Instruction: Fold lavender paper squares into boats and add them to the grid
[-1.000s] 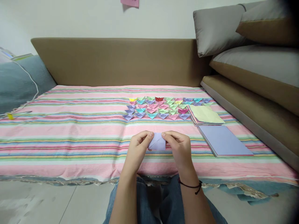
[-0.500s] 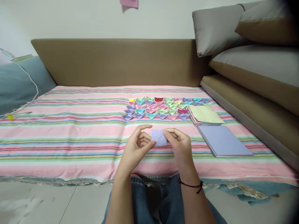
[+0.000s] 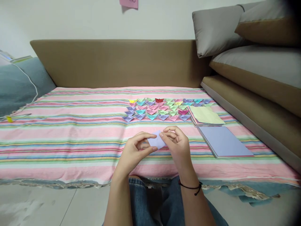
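Nearest the camera, the person's knees in blue jeans (image 3: 150,204) sat over a pale tiled floor (image 3: 47,204), and a black cord band (image 3: 191,187) circled the right wrist. Just beyond, both hands were raised above the front edge of a pink striped cloth (image 3: 70,138). The left hand (image 3: 134,150) pinched the left side of a small folded lilac paper (image 3: 155,142) between thumb and curled fingers. The right hand (image 3: 177,145) pinched its right upper corner with thumb and forefinger tips. The paper was held between the two hands, clear of the cloth, tilted slightly with its flat face towards the camera.

To the right on the cloth lay a stack of lilac paper sheets (image 3: 223,141), and just behind it, touching or nearly so, a second stack topped by a pale yellow sheet (image 3: 207,115). Left of that stack, small folded paper shapes (image 3: 162,109) in many colours were set out in close rows.

Farther back ran the brown sofa backrest (image 3: 117,62), with grey and brown cushions (image 3: 246,59) piled at the right. At the left lay a teal pillow (image 3: 16,81) crossed by a white cable (image 3: 35,91). A pink note (image 3: 129,3) hung on the wall at the top edge.
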`<state>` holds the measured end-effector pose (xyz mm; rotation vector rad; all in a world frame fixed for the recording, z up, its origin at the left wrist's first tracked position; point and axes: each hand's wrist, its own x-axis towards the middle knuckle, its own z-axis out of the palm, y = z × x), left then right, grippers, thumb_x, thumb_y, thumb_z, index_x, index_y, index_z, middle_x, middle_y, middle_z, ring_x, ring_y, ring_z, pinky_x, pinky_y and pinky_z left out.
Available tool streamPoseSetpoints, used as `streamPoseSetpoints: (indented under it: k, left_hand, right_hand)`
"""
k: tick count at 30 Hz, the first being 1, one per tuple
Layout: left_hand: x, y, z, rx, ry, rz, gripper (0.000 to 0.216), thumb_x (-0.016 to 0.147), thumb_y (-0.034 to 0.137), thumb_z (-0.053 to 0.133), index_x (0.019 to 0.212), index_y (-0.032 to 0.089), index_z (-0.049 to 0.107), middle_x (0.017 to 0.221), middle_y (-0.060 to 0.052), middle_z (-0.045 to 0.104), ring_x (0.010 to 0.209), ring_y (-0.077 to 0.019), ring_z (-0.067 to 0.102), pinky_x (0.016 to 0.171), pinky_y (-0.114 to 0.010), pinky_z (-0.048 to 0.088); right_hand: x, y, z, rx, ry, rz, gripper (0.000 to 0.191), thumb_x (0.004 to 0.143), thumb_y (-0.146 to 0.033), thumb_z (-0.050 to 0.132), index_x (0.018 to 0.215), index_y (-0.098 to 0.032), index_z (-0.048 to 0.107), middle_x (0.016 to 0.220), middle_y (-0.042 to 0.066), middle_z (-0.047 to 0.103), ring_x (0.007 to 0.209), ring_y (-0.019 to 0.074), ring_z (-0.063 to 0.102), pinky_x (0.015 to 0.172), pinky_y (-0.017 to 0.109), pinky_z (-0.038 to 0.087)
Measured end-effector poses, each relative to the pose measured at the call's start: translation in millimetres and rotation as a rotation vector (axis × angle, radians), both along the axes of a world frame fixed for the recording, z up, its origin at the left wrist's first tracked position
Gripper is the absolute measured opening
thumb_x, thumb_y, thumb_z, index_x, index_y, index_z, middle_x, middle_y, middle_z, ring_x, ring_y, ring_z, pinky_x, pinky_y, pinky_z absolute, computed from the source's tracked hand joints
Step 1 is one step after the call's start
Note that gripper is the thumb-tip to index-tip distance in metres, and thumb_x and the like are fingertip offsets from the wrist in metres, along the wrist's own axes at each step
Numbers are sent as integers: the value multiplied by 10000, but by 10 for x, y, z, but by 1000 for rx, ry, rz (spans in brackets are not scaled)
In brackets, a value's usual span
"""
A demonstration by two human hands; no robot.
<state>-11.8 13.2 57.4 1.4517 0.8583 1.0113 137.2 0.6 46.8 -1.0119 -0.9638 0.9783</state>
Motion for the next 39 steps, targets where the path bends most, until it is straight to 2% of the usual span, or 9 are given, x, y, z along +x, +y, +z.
streamPoseSetpoints:
  k: [4,7,12,17,22,27,34,36,39]
  left_hand:
    - [17,3,27,35,-70,103,390,621,220,765,999,199,673,925,-31,562,648,-90,533,578,-224,481]
    - [21,11,32,94,-42,189,221,709,253,697,917,181,694,939,-54,613,765,-137,582,668,-246,506]
    - [44,20,11,90,-125,203,318,754,219,656,1066,206,602,790,-8,634,644,-107,585,623,-230,487]
    - [59,9,3,118,-78,234,175,739,206,662,910,173,650,1013,-64,641,617,-94,569,602,-238,490]
    - [60,-4,5,147,-83,235,212,755,191,643,967,198,625,1155,-81,593,636,-94,583,621,-249,500]
    - [68,16,-4,202,-89,208,37,745,190,647,730,156,646,1036,-95,614,864,-181,599,686,-253,493]
    - [180,1,-7,29,-221,341,132,712,198,677,764,173,558,750,18,567,651,-96,568,620,-208,454]
    - [198,-3,-5,18,-183,357,139,715,209,671,758,173,543,731,24,553,657,-98,563,617,-203,446]
    - [201,3,-4,22,-83,358,137,707,229,670,721,165,550,701,18,550,671,-114,559,604,-205,442]
  right_hand:
    - [17,-2,3,23,-34,64,134,712,-257,683,801,-176,622,765,27,663,707,158,642,622,263,531]
    - [16,-13,7,26,-36,55,227,694,-220,702,906,-191,628,800,28,683,719,163,654,654,281,544]
    - [3,-23,-13,63,-96,-3,161,685,-203,705,841,-183,669,810,49,703,763,185,664,669,290,549]
    - [0,-16,-57,88,-94,-6,65,699,-221,692,745,-176,682,784,63,704,761,212,670,647,320,562]
    - [-2,-14,-65,99,-84,12,37,705,-209,688,729,-185,672,907,78,705,860,230,670,708,334,563]
    - [-8,-24,-17,95,-64,19,66,719,-224,675,765,-182,651,947,90,700,843,221,671,705,332,558]
    - [-29,-3,-6,-7,-4,116,417,646,-191,720,1023,-210,543,797,16,672,699,156,653,655,274,535]
    - [-43,-2,-11,-18,-15,125,421,655,-190,706,1030,-217,515,743,-3,663,677,153,649,644,272,529]
    - [-54,-7,-14,6,-49,9,334,672,-189,684,954,-220,507,712,-10,652,677,154,643,657,276,521]
